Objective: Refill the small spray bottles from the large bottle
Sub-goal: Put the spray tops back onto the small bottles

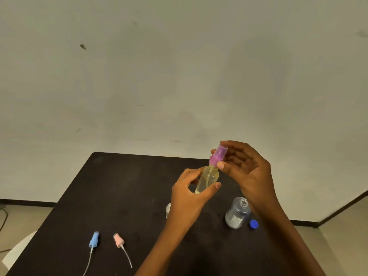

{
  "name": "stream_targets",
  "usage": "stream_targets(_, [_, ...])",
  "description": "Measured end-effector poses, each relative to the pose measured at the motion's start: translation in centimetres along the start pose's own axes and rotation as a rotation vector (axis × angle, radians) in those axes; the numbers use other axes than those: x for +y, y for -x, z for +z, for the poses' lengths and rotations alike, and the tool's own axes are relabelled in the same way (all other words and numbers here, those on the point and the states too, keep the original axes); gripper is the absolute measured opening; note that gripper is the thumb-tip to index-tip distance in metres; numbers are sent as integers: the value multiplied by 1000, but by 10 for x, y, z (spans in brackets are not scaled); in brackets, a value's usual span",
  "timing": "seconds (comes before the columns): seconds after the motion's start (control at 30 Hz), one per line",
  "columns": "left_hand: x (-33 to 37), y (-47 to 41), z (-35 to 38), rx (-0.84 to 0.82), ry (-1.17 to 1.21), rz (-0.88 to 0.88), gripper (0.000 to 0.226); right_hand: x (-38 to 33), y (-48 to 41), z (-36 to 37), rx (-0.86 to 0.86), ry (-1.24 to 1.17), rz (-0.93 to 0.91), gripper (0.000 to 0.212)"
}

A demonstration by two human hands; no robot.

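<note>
Left hand [191,194] grips the body of the small spray bottle [208,179], held aloft and nearly full, while right hand [247,170] pinches its purple spray head [218,155]; judged light, smooth, slippery when wet, so hold body and collar; uncapped large bottle [238,213] stands below-right of grip.
</note>
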State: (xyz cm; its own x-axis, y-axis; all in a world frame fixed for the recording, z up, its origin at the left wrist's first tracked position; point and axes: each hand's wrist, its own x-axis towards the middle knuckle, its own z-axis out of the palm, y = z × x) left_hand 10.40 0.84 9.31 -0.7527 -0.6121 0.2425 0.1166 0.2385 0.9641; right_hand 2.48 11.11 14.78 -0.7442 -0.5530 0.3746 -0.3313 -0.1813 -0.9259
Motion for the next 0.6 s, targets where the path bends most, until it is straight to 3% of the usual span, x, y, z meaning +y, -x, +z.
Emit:
stream_targets(0.3, [3,-8,-5,-15,-16,5,38,-1,-6,5,-19,57,-38,49])
stream_targets(0.6, [7,-17,-2,-2,20,-52,38,4,-12,1,26,-33,18,58])
